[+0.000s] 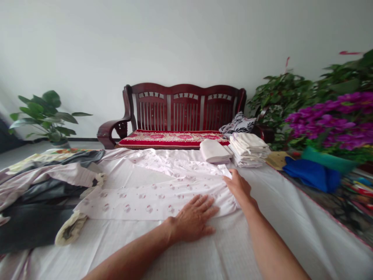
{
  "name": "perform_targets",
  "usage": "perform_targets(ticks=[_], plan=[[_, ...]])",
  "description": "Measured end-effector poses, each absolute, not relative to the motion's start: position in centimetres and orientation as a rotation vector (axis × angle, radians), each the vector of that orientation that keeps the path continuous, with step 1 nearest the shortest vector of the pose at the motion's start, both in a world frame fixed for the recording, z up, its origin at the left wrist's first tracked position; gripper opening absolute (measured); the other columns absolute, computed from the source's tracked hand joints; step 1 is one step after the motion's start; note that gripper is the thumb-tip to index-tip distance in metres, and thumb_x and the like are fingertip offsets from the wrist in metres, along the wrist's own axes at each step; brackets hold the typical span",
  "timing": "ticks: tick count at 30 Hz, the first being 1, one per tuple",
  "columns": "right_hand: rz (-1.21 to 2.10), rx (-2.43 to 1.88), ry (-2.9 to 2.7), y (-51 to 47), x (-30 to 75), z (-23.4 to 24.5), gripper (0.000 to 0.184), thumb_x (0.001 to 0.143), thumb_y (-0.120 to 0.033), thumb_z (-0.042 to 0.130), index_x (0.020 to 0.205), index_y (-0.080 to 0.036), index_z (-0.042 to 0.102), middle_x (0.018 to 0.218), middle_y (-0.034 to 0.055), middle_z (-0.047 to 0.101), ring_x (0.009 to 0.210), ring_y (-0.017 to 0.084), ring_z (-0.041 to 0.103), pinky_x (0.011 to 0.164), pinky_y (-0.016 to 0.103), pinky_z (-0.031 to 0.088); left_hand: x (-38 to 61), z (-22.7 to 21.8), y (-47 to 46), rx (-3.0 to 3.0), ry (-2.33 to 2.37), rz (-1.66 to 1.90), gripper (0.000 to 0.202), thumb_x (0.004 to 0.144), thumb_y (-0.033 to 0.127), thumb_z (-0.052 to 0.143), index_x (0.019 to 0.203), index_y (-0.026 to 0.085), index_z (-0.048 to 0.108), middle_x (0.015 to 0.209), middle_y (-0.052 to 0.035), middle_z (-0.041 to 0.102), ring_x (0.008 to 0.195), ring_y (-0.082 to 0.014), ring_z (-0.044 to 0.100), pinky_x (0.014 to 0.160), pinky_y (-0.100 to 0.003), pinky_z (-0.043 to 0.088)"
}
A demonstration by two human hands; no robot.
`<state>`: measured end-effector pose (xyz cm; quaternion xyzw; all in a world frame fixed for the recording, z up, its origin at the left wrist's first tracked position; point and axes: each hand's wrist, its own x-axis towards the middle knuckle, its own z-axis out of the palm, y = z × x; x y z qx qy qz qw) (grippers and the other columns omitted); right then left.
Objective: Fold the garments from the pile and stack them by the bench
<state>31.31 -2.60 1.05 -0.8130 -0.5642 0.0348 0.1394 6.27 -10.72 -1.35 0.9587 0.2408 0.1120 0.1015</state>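
Note:
A pair of pale pink printed pants [140, 198] lies spread on the white cloth [122, 249], its legs stretching to the left. My left hand [194, 218] rests flat on the near leg towards the waist end, fingers spread. At the right end, my right hand [239, 186] is closed on the waist edge of the pants, thumb and fingers pinching the fabric. The leg ends at the left reach a heap of dark and pale clothes [35, 210].
Behind the pants stand a folded white cloth [215, 151] and a stack of folded white cloths [248, 151]. A wooden bench [183, 105] is at the wall. On the right are a blue cloth [311, 174] and purple flowers [335, 122]; a potted plant [52, 114] stands left.

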Motion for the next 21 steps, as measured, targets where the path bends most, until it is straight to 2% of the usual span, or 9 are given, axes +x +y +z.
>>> perform_targets(ticks=[5, 8, 10, 12, 16, 19, 21], plan=[[0.130, -2.418, -1.638, -3.1, 31.1, 1.5, 0.048, 0.096, -0.051, 0.043, 0.131, -0.021, 0.055, 0.123, 0.0162, 0.070, 0.109, 0.032, 0.067, 0.085, 0.041, 0.050, 5.7, -0.5, -11.3, 2.822, 0.678, 0.342, 0.066, 0.101, 0.061, 0.033, 0.155, 0.024, 0.036, 0.165, -0.0116, 0.029, 0.153, -0.0310, 0.023, 0.125, -0.050, 0.016], [-0.125, -2.393, -1.673, -4.0, 30.2, 1.9, 0.042, 0.098, -0.042, 0.041, 0.126, -0.015, 0.058, 0.120, 0.0205, 0.069, 0.109, 0.034, 0.066, 0.088, 0.045, 0.049, 5.3, 0.1, -10.7, 2.765, 0.620, 0.383, 0.061, 0.103, 0.056, 0.029, 0.153, 0.022, 0.041, 0.161, -0.0105, 0.037, 0.151, -0.0264, 0.030, 0.125, -0.042, 0.023], [-0.361, -2.302, -1.712, -4.5, 29.4, 2.0, 0.040, 0.098, -0.035, 0.041, 0.125, -0.012, 0.059, 0.119, 0.0227, 0.067, 0.112, 0.037, 0.062, 0.091, 0.048, 0.047, 5.0, 0.3, -10.0, 2.728, 0.659, 0.416, 0.061, 0.104, 0.053, 0.028, 0.154, 0.019, 0.039, 0.161, -0.0113, 0.038, 0.151, -0.0253, 0.030, 0.124, -0.040, 0.025], [-0.480, -2.119, -1.815, -4.7, 28.3, 1.6, 0.041, 0.098, -0.031, 0.041, 0.131, -0.013, 0.057, 0.127, 0.0211, 0.064, 0.118, 0.035, 0.059, 0.097, 0.047, 0.046, 4.9, 0.1, -9.5, 2.716, 0.771, 0.414, 0.065, 0.103, 0.055, 0.029, 0.156, 0.018, 0.035, 0.163, -0.0136, 0.033, 0.153, -0.0283, 0.024, 0.125, -0.045, 0.023], [-0.330, -1.778, -2.200, -4.6, 26.8, -0.4, 0.048, 0.099, -0.032, 0.040, 0.141, -0.013, 0.051, 0.147, 0.0162, 0.054, 0.136, 0.029, 0.048, 0.113, 0.042, 0.037, 4.3, -0.8, -9.6, 2.749, 0.842, 0.294, 0.075, 0.099, 0.065, 0.033, 0.158, 0.021, 0.029, 0.166, -0.0163, 0.022, 0.154, -0.0339, 0.015, 0.124, -0.055, 0.016], [-0.267, -1.830, -2.262, -4.3, 26.7, -2.3, 0.052, 0.099, -0.039, 0.041, 0.144, -0.014, 0.050, 0.153, 0.0150, 0.048, 0.142, 0.030, 0.042, 0.117, 0.047, 0.034, 2.9, -0.7, -10.2, 2.762, 0.707, 0.235, 0.076, 0.098, 0.066, 0.035, 0.160, 0.022, 0.026, 0.167, -0.0162, 0.019, 0.154, -0.0341, 0.013, 0.124, -0.056, 0.014], [-0.313, -1.866, -2.229, -4.1, 27.0, -3.2, 0.053, 0.099, -0.041, 0.041, 0.145, -0.016, 0.050, 0.155, 0.0138, 0.047, 0.144, 0.031, 0.041, 0.117, 0.048, 0.034, 1.5, 0.1, -10.4, 2.728, 0.608, 0.237, 0.074, 0.098, 0.065, 0.036, 0.158, 0.021, 0.031, 0.166, -0.0158, 0.020, 0.154, -0.0346, 0.016, 0.124, -0.055, 0.015]])
